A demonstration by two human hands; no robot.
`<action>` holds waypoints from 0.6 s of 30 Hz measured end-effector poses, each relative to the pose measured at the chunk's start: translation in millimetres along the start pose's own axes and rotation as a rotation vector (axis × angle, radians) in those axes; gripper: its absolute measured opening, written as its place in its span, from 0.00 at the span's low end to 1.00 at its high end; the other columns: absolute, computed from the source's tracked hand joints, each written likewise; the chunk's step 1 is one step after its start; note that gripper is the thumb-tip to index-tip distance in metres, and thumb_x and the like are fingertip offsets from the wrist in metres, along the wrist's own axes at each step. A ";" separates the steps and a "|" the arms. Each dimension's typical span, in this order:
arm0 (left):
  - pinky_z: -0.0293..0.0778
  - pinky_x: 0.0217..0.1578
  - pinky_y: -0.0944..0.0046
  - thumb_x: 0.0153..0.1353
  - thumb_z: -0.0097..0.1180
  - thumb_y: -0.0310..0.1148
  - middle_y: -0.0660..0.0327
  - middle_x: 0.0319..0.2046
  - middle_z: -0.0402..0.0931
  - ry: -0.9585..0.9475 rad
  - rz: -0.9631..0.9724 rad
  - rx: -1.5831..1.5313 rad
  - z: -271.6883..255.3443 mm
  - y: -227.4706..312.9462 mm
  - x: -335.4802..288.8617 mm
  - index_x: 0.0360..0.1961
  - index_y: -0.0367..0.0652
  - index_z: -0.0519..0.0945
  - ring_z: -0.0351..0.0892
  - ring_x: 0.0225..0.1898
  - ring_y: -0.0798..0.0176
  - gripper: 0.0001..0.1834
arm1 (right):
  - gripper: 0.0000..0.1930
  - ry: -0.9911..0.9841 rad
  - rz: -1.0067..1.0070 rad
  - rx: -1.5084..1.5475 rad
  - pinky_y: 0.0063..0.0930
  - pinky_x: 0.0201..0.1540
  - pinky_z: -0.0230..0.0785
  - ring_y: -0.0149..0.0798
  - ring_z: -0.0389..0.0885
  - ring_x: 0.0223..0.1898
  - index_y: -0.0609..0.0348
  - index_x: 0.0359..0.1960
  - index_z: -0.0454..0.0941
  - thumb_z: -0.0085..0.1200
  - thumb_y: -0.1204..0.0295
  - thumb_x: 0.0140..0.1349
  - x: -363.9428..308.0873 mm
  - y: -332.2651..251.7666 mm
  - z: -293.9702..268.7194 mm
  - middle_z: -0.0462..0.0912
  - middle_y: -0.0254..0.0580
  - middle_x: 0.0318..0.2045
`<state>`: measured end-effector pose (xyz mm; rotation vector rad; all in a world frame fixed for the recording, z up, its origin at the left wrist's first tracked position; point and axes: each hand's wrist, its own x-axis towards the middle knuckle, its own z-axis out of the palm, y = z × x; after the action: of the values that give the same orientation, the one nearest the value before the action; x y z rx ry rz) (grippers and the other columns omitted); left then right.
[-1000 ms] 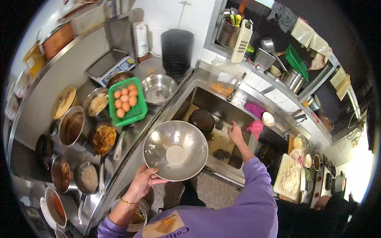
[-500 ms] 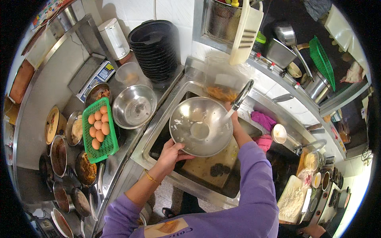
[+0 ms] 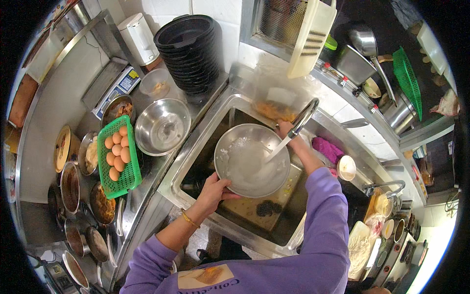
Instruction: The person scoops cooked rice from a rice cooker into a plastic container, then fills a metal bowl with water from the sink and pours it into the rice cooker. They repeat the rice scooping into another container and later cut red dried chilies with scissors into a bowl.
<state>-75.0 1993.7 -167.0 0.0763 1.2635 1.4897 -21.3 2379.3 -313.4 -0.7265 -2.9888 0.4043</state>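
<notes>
A wide steel mixing bowl (image 3: 232, 179) hangs over the sink (image 3: 171, 193), with cloudy water in it. My left hand (image 3: 214, 193) grips its near left rim, thumb on top and fingers underneath. Water from the curved faucet (image 3: 304, 116) streams into the bowl. My right hand (image 3: 289, 131) is beyond the bowl's far right rim, beside the faucet spout, which partly covers it. Its fingers are too hidden to show whether they hold anything. Behind it stands a clear plastic container (image 3: 274, 93) with orange shreds. A dark clump (image 3: 268, 208) lies in the sink below the bowl.
On the left counter are an empty-looking steel bowl (image 3: 163, 127), a green basket (image 3: 131, 183) of brown eggs, stacked black containers (image 3: 188, 59) and several pans of food. A magenta cloth (image 3: 327, 148) and small white bowl (image 3: 346, 167) sit right of the sink.
The water in the bowl has risen and spread, covering its base. The bowl has shifted slightly right and down. My right hand has come a little away from its rim, toward the faucet.
</notes>
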 end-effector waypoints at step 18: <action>0.86 0.39 0.55 0.63 0.44 0.23 0.50 0.52 0.72 0.061 -0.050 -0.068 -9.9 -31.6 -12.8 0.58 0.33 0.66 0.79 0.47 0.52 0.21 | 0.15 -0.049 0.018 -0.006 0.49 0.42 0.73 0.62 0.80 0.36 0.66 0.28 0.81 0.53 0.63 0.60 14.1 -14.2 -3.4 0.81 0.61 0.30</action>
<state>-55.4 1971.5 -186.5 -0.0457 1.2529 1.5006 -39.9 2374.4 -306.8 -0.7559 -3.0327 0.4200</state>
